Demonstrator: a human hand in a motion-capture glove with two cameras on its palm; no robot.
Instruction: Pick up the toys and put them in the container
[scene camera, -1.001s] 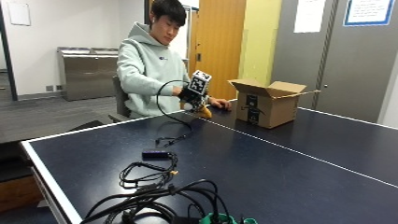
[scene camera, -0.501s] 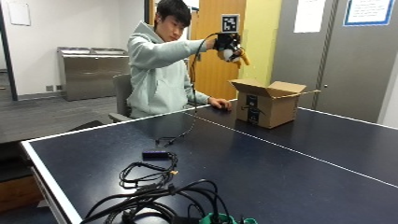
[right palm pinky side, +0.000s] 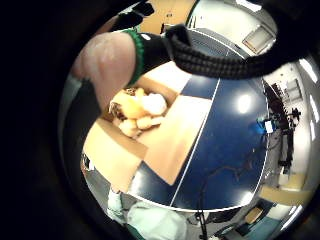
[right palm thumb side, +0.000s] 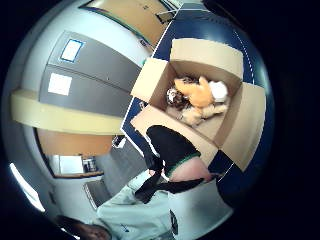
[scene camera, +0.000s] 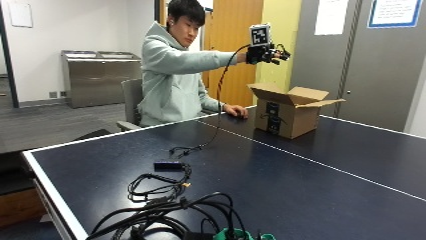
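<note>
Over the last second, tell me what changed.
The gloved right hand rose from the table beside the cardboard box to above it; the orange toy it carried now lies in the box, its grip empty. The box and the bare hand stayed put.

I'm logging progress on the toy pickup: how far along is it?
Mostly done, it seems: plush toys lie inside the open cardboard box. The gloved right hand hangs open above the box, holding nothing. No toy shows on the table, only cables.
</note>
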